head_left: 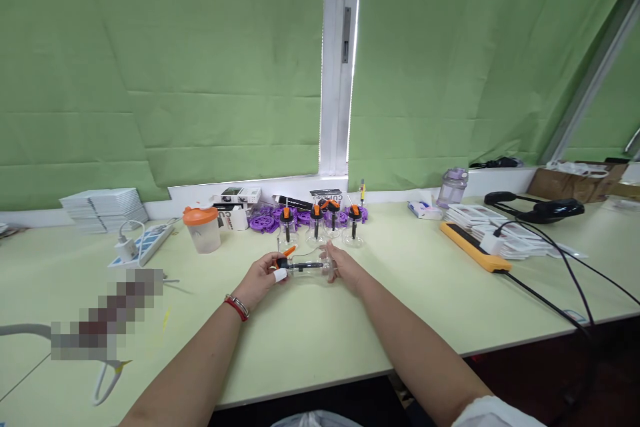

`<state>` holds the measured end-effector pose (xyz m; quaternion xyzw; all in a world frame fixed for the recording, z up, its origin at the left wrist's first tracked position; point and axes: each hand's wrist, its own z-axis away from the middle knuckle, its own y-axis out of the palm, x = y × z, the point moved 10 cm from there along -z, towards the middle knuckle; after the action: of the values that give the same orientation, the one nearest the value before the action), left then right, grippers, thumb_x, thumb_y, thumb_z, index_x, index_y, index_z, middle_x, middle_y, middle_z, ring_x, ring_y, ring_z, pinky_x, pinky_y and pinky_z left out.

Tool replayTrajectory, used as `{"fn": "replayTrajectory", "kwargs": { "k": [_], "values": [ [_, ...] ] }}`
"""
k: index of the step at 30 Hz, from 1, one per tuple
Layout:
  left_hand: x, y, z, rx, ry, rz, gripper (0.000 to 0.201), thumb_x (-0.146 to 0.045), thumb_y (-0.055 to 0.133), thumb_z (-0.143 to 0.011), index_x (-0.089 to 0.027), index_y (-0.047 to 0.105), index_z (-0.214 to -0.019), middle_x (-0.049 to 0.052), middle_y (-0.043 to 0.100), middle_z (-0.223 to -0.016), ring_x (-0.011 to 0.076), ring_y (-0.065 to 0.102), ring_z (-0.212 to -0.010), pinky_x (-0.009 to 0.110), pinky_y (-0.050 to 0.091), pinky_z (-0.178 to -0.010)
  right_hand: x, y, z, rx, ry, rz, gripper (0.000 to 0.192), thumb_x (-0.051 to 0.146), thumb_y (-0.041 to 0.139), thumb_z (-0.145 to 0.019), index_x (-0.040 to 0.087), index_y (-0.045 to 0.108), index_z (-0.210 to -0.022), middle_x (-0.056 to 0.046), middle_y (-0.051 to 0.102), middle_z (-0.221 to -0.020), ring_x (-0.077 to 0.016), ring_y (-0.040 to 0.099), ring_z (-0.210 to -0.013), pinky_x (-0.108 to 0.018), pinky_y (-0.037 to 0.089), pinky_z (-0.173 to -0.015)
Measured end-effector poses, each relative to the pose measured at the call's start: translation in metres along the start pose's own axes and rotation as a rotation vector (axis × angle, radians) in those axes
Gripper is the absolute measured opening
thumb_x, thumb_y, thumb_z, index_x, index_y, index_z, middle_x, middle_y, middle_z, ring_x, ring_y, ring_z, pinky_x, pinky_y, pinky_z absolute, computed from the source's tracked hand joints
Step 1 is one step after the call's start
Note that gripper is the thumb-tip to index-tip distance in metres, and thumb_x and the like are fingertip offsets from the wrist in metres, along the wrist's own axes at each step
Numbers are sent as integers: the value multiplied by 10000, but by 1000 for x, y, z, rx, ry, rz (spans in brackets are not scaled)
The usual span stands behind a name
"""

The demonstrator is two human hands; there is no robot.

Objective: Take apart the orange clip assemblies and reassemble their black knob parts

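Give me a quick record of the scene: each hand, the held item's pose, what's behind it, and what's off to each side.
Left hand: holds the clear bottle by its black-and-orange top
Right hand: holds its base
Pose: on its side, top toward the left
Table contact: cannot tell
Behind: four similar bottles upright, purple bundles farther back
Left side: orange-lidded cup, white power strip
Right side: yellow power strip, lilac bottle

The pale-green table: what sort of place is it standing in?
Perhaps a workroom or office, judging by the pale-green table. It bears a yellow-and-black power strip, a stack of flat white items and four upright clear bottles with black-and-orange tops.
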<state>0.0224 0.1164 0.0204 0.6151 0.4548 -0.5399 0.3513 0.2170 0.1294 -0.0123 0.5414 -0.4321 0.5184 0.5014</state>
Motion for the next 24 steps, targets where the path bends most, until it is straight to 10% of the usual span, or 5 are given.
{"fn": "replayTrajectory", "kwargs": {
  "k": [6, 17, 24],
  "values": [
    [-1, -5, 0, -22, 9, -4, 467, -343, 710, -634, -178, 559, -1044, 71, 616, -996, 180, 614, -758, 374, 501, -744, 12, 12, 12, 190, -36, -132, 641, 219, 701, -605, 297, 489, -1205, -53, 432, -1279, -151, 597, -812, -256, 495, -584],
    [-1, -4, -1, -18, 25, -6, 465, -312, 732, -611, -186, 569, -1027, 63, 614, -1021, 163, 604, -765, 344, 493, -739, -3, 2, 3, 84, 17, 81, 496, 650, 436, -767, 217, 484, -1003, -14, 615, -710, -89, 520, -383, -166, 273, -303],
    [3, -10, -2, -47, 29, -4, 468, -327, 731, -612, -197, 558, -1027, 48, 605, -1026, 161, 613, -759, 351, 486, -753, 5, 10, 8, 167, -26, -1, 430, 543, 548, -750, 184, 536, -985, -23, 601, -691, -131, 594, -547, -189, 400, -399]
  ]
}}
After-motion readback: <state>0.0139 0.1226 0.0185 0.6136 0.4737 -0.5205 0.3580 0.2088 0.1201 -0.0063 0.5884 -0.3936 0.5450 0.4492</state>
